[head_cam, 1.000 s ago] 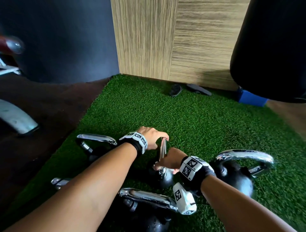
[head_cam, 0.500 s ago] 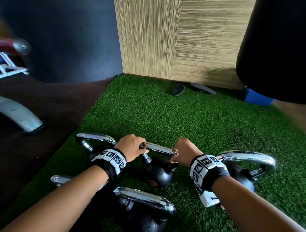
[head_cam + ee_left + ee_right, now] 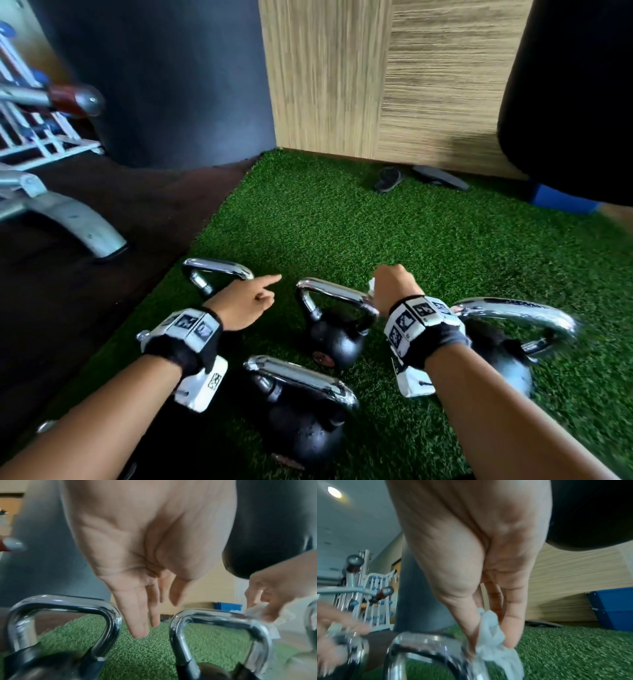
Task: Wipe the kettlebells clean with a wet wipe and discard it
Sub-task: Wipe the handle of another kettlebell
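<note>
Four kettlebells with black bodies and chrome handles are seen standing on green artificial turf [image 3: 394, 246]. The middle kettlebell [image 3: 337, 334] is set upright between the two hands. A crumpled white wet wipe [image 3: 493, 635] is pinched between the thumb and fingertips of the right hand [image 3: 394, 289], and it is pressed against the right end of that kettlebell's handle [image 3: 221, 616], where the bar bends downward; in the head view only a small white edge of the wipe is visible beside the knuckles. The left hand [image 3: 245, 303] is held above the turf between the middle kettlebell and the far-left kettlebell [image 3: 215, 274], with nothing gripped: its fingers [image 3: 137, 615] are extended loosely and spread slightly, pointing down and forward, and no handle is touched by them. A nearer kettlebell [image 3: 301, 421] is placed just in front of the middle one, and a larger kettlebell [image 3: 507, 346] stands to the right, partly covered by the right wrist strap. Beyond the turf, a wood-grain wall panel [image 3: 394, 78] and a dark grey wall [image 3: 164, 78] are seen, with a blue box [image 3: 561, 202] at the foot of the panel under a large black hanging shape [image 3: 575, 96]. Two dark flat objects [image 3: 388, 179] lie on the turf near the panel. White and grey gym equipment [image 3: 61, 212] stands on the dark floor at the left.
</note>
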